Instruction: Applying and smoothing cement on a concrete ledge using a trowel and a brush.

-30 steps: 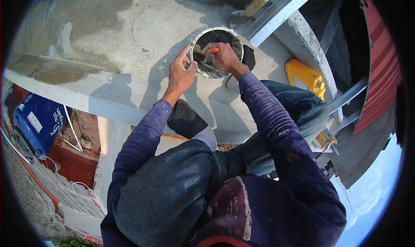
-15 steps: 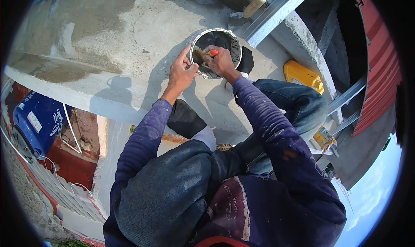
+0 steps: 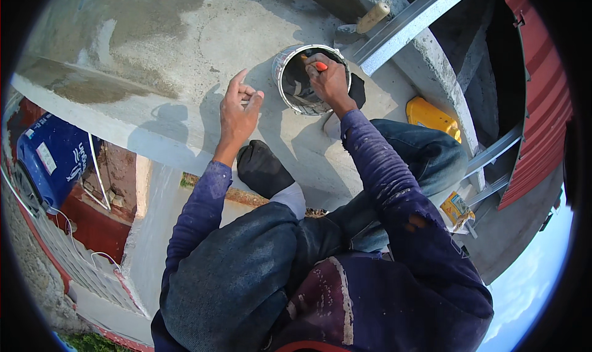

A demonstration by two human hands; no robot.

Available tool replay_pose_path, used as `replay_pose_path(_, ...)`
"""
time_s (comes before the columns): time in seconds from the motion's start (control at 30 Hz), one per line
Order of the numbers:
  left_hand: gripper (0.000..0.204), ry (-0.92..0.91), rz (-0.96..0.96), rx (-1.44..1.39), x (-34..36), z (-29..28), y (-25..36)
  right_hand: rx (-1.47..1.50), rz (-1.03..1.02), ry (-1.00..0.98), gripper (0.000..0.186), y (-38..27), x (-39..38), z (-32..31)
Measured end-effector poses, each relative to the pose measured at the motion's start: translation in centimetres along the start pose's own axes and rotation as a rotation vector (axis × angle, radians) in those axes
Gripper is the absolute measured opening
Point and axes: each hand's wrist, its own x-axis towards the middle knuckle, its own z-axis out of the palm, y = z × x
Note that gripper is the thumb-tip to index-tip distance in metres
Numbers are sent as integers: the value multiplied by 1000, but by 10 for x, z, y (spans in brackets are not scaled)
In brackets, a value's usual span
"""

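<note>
A white bucket [image 3: 279,81] with grey-smeared walls and dark grey material inside stands on the concrete surface [image 3: 160,44] in front of me. My right hand [image 3: 330,81] reaches into it, closed around a tool with an orange handle [image 3: 321,66]; the tool's lower end is hard to make out. Left of the bucket, apart from its rim, my left hand [image 3: 242,111] is in the air with fingers apart and slightly bent, holding nothing. My dark-socked foot [image 3: 262,170] lies just below that hand, and another shows beside the bucket's right side.
A wooden-handled tool [image 3: 373,16] lies behind the bucket near a metal channel [image 3: 419,22]. To the right are a yellow jerrycan [image 3: 428,114], a yellow packet [image 3: 455,210] and red corrugated sheeting [image 3: 536,99]. The concrete edge drops at lower left toward a blue container [image 3: 52,161].
My left hand has let go of the bucket rim and moved left. The bucket sits slightly further right in the picture, and my right hand has shifted up and right with the orange-handled tool.
</note>
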Motion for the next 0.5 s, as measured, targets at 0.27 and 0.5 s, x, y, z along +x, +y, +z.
replay_pose_path(0.27,44,245,-134,-123,-43,-47,5,198,248,-117,17,7,6,-7)
replay_pose_path(0.5,37,210,-69,-95,-76,-34,13,-82,-268,-50,14,4,-12,6)
